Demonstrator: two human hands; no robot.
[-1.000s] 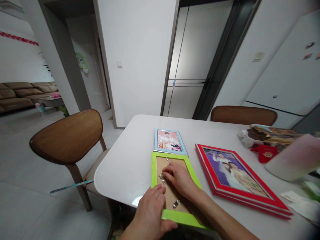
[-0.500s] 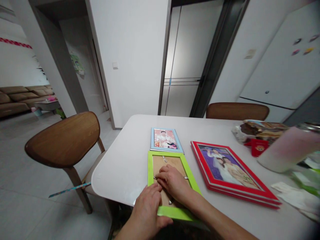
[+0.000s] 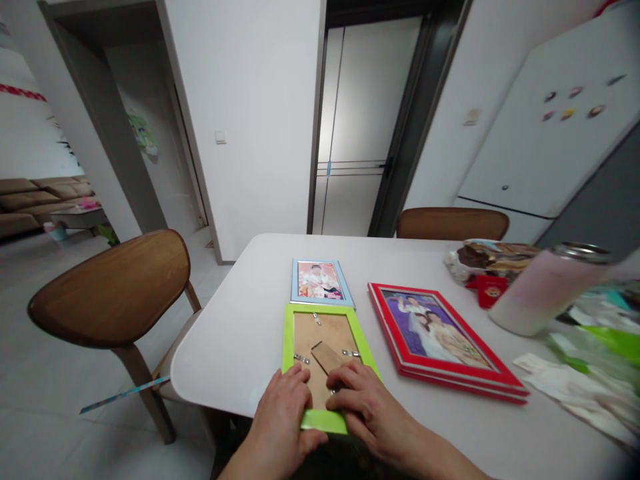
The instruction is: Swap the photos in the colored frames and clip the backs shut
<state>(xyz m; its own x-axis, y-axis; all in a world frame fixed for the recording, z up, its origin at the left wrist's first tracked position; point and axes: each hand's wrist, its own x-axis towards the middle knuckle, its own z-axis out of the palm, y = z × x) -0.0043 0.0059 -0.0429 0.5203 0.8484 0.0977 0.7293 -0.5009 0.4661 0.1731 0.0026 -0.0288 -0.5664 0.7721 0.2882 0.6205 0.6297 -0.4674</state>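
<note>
A green picture frame [image 3: 326, 421] lies face down at the table's near edge, its brown backboard [image 3: 327, 328] showing. Small metal clips sit along the board's edges, and a stand leg [image 3: 327, 357] lies slanted across its middle. My left hand [image 3: 283, 417] grips the frame's lower left corner, fingers on top and thumb at the near edge. Curled fingers of my right hand [image 3: 365, 410] press at the lower clip, which they partly hide. Just beyond, touching the green frame's far edge or close to it, is a light blue picture frame [image 3: 323, 280] with a photo.
Two stacked red picture frames [image 3: 447, 333] lie to the right on the white table [image 3: 225, 333]. Farther right stand a pink-white bottle [image 3: 545, 293], a red packet [image 3: 490, 290], a snack bag [image 3: 495, 257] and crumpled tissue [image 3: 565, 387]. Wooden chairs [image 3: 115, 287] flank the table.
My right hand has moved from the backboard's left clip down to the lower clip, uncovering the stand leg. My left hand stays on the frame's corner. The view has shifted slightly right.
</note>
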